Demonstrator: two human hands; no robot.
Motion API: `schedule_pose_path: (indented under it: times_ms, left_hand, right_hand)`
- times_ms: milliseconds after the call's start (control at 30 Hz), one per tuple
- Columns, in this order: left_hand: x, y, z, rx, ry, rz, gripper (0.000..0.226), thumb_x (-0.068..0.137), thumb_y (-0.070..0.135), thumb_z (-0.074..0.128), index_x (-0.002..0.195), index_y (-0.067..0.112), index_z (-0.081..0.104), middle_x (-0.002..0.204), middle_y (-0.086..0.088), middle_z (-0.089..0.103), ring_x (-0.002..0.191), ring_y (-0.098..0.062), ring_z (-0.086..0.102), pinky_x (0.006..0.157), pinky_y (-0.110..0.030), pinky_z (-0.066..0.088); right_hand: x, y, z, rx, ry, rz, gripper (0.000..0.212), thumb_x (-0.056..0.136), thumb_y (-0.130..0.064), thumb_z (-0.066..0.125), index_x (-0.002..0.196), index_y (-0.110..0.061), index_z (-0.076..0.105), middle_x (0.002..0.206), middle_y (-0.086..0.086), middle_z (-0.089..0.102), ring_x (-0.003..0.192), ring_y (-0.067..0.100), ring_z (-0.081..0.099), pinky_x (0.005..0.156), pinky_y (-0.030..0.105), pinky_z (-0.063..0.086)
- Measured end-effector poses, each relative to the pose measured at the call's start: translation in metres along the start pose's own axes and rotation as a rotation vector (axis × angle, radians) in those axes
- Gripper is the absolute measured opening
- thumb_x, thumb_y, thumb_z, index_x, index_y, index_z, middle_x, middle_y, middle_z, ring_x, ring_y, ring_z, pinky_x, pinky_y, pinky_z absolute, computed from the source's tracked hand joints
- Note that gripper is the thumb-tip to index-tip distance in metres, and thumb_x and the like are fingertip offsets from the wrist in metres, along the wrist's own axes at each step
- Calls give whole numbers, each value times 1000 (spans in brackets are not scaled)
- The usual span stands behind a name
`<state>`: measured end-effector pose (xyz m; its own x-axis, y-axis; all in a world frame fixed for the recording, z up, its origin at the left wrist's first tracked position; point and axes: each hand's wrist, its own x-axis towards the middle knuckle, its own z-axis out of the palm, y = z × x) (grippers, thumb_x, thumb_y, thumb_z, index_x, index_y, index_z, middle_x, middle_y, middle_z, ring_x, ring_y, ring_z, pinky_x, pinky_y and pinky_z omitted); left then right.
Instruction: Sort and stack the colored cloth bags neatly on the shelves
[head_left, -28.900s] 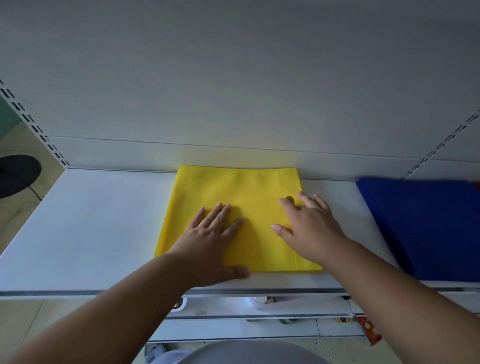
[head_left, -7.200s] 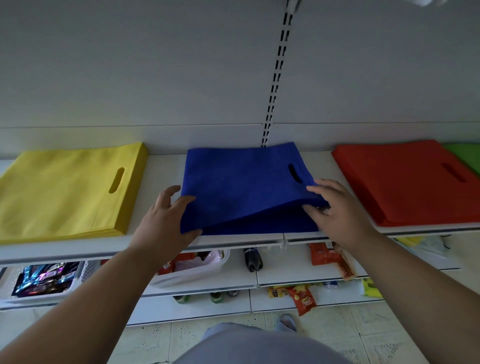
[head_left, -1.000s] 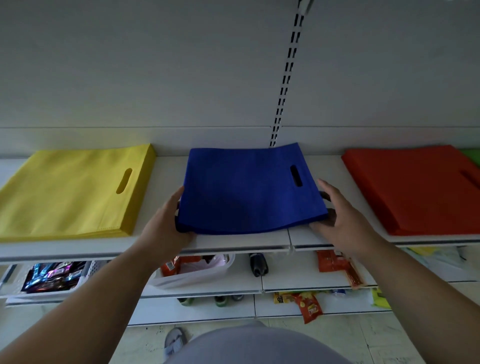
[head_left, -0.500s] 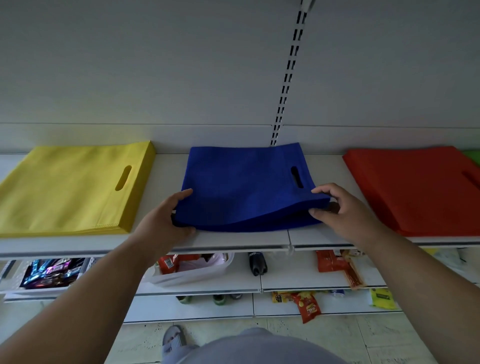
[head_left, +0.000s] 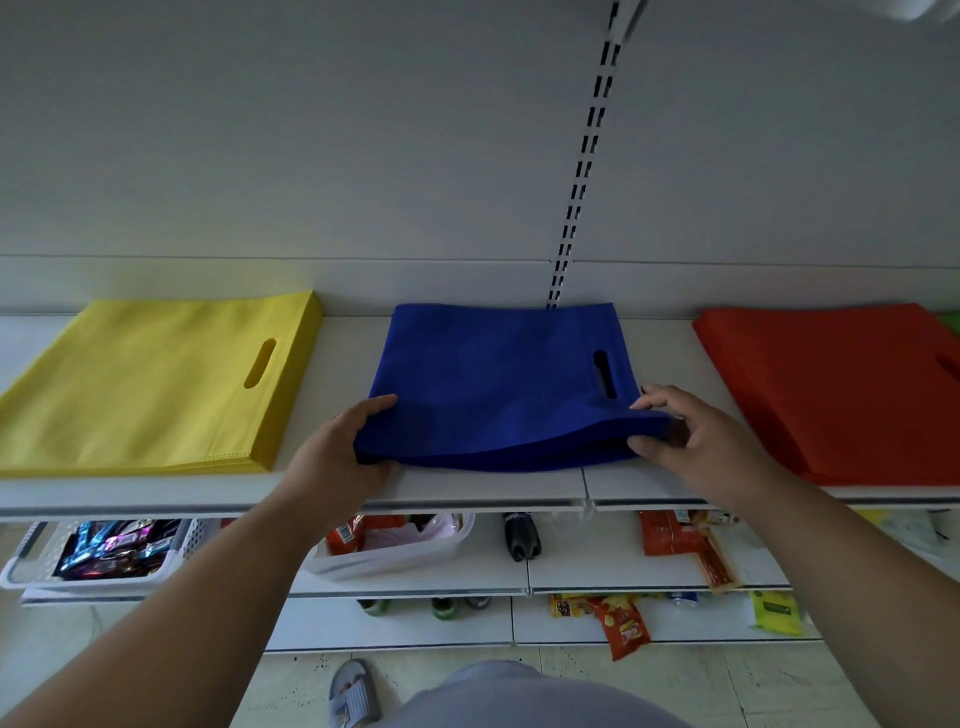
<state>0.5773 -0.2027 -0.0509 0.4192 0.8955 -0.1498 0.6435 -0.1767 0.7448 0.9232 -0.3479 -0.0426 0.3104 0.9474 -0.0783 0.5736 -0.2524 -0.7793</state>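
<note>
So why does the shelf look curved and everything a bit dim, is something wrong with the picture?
Head view: it is a wide-angle lens, so the shelf edge bows and the forearms stretch towards the corners. Head view: the light is soft and dim, the wall greyish, corners darker, no glare. Head view: the blue bags under the left hand and right hand are sharp; the snack packets below are less clear.

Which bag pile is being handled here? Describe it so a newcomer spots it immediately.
On the long white top shelf three flat piles lie side by side. The handled one is the middle pile of blue cloth bags, between the yellow pile and the red pile. Only it has a hand at each front corner.
</note>
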Motion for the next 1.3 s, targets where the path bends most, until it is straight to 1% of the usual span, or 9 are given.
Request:
schedule_pose_path:
  times_ms: [133,300,400,533,667,833,1000,1167,1300]
  left_hand:
    - [-2,1,-2,-20,-24,1,63,90,4,62,140,35,40,127,0,50,103,-14,56,84,-30,53]
    - [-2,10,3,34,23,-1,90,91,15,64,155,28,2,99,12,57,86,-6,59,75,-22,45]
    - [2,10,5,34,52,-50,75,89,19,67,150,23,23,90,18,55,87,-7,59,67,-17,41]
    - [7,12,6,91,87,-23,40,88,18,67,125,24,53,90,15,59,83,-3,57,64,-16,42]
    - [9,7,5,110,75,-50,47,83,26,73,126,25,53,118,-2,56,99,-14,55,79,-24,47]
    - [3,13,6,90,89,-58,57,81,27,75,131,26,49,131,-4,44,105,-10,42,85,-25,42]
    - [-2,13,12,3,170,-34,76,82,19,74,142,37,33,133,-2,37,103,-13,45,82,-26,49]
    - [0,6,11,51,170,56,85,85,19,71,146,49,20,127,2,46,107,-18,54,83,-38,56]
    - [0,4,8,127,126,65,52,88,16,67,131,39,50,117,7,49,104,-17,54,83,-27,47]
  right_hand:
    - [-1,-1,-2,-131,-75,67,55,74,-29,83,117,-40,51,125,-26,44,116,3,44,89,25,38]
    - [-1,-5,1,-156,-121,95,103,64,-43,88,146,-44,26,145,-16,35,132,6,36,105,33,36]
    - [2,-3,6,-114,-94,89,117,58,-54,87,150,-44,16,153,-16,31,137,7,36,111,40,36]
    - [3,1,11,-107,-83,45,116,62,-49,87,152,-42,14,150,-18,34,136,3,35,111,36,35]
    - [2,6,16,-136,-41,34,115,65,-47,86,154,-35,14,151,-13,32,135,5,36,111,35,37]
    - [0,6,20,-200,18,-10,105,71,-47,82,154,-29,21,148,-9,36,132,7,38,109,34,39]
    - [-2,5,21,-283,55,-53,97,74,-48,79,152,-24,27,146,-8,43,131,10,44,108,36,42]
    - [-5,3,20,-320,1,-43,102,75,-42,80,155,-25,18,159,-7,23,142,9,27,116,31,29]
    - [-6,1,19,-320,31,-47,97,77,-43,78,154,-25,22,159,-6,26,143,10,27,117,35,29]
